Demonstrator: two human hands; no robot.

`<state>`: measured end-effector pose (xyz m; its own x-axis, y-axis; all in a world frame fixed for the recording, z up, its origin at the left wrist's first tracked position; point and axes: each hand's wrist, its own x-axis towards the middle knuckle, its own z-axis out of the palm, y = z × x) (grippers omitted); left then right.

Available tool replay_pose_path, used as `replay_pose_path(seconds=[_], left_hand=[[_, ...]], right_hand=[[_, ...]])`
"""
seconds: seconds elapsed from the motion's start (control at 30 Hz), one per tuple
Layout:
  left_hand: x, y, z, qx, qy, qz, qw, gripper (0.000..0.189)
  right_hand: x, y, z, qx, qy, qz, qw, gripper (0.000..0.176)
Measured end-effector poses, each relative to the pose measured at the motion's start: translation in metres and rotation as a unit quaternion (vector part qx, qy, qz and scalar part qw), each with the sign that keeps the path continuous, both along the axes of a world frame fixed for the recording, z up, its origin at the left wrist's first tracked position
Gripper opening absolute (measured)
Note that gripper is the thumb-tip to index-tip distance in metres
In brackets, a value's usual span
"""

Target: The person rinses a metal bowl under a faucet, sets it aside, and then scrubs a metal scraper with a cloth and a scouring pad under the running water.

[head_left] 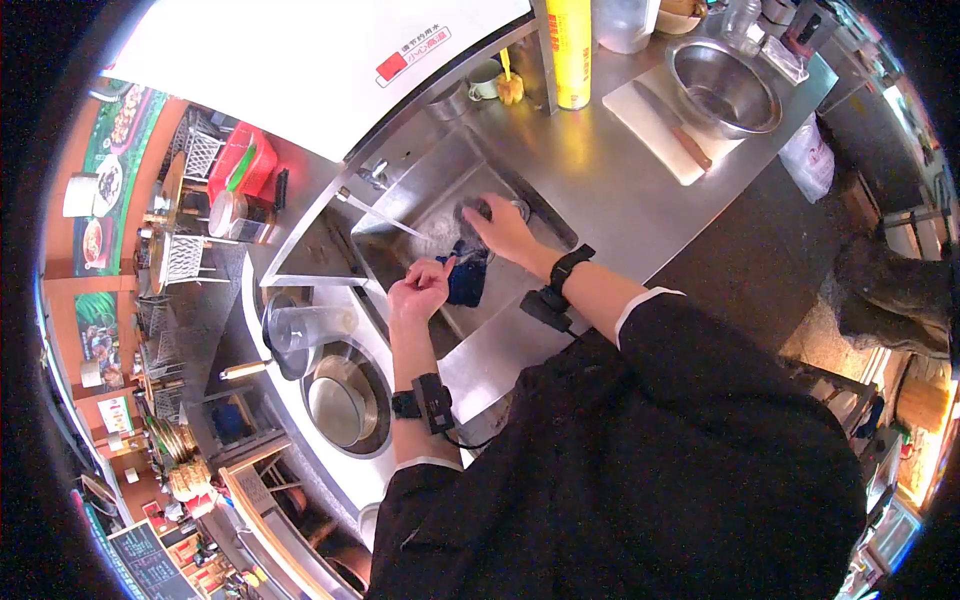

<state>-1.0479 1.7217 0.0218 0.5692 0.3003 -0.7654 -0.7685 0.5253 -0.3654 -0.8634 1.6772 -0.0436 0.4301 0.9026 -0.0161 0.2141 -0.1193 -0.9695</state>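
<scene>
Both hands are over a metal sink (400, 175), where water runs from a tap (372, 174). My left hand (420, 290) has its fingers curled at the edge of a dark blue cloth (468, 282), which hangs below it. My right hand (500, 226) is closed around a dark scouring pad (474, 211), just above the cloth and beside the water. Some of the cloth between the hands is blurred by the splashing.
At the upper right, a knife (665, 118) lies on a white cutting board (640, 130) beside a steel bowl (725, 88). A yellow canister (571, 55) stands behind the sink. Pots (338, 410) sit at the lower left.
</scene>
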Motion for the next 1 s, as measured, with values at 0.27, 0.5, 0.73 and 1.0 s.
replay_pose_path(seconds=[0.27,0.5,0.73,1.0], left_hand=[[-0.004,0.0,0.002,-0.004,0.006,0.035,0.999,0.058],[-0.011,-0.005,0.008,0.011,-0.004,0.044,0.999,0.058],[-0.016,-0.001,0.002,-0.005,0.033,0.041,0.999,0.058],[-0.02,0.004,0.004,0.009,0.04,0.044,0.998,0.052]], right_hand=[[-0.033,0.001,-0.039,0.045,-0.071,0.098,0.992,0.035],[-0.035,0.0,-0.026,0.07,-0.048,0.031,0.996,0.035],[-0.03,0.004,-0.042,0.043,-0.117,0.214,0.969,0.04],[-0.003,-0.011,-0.044,-0.079,-0.073,0.047,0.993,0.04]])
